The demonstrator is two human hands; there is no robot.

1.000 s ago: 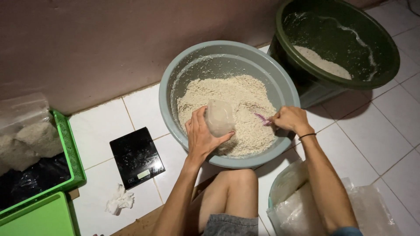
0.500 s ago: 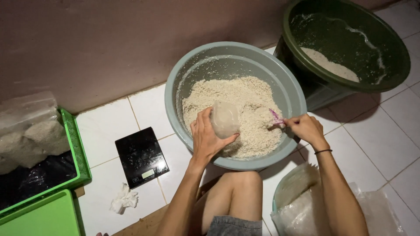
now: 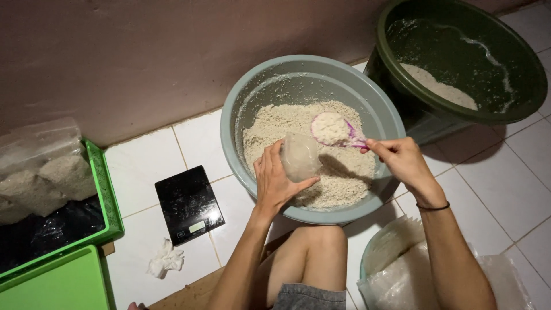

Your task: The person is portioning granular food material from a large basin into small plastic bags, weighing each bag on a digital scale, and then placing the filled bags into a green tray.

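Small clear plastic bag held upright over the grey basin, mouth up, gripped by the left hand with fingers wrapped round its side and thumb across the front. Right hand clenched on the handle of a pink scoop; the scoop is heaped with pale crumbly grain mix and sits just beside the bag's mouth, slightly above it, not touching as far as I can tell. Black band on the right wrist. The basin is roughly half full of the same grain mix, standing on the white tiled floor close to the brown wall. Dark green basin touching or just beside the grey one toward the right, tilted, with a small layer of mix inside. Black digital scale on the floor left of the grey basin, apart from it. Crumpled white tissue near the scale's lower edge. Green crate at the far left holds filled clear bags on black plastic. Green lid at the bottom left corner. Another basin with clear plastic bags lies under the right forearm. Bare knee between the arms.
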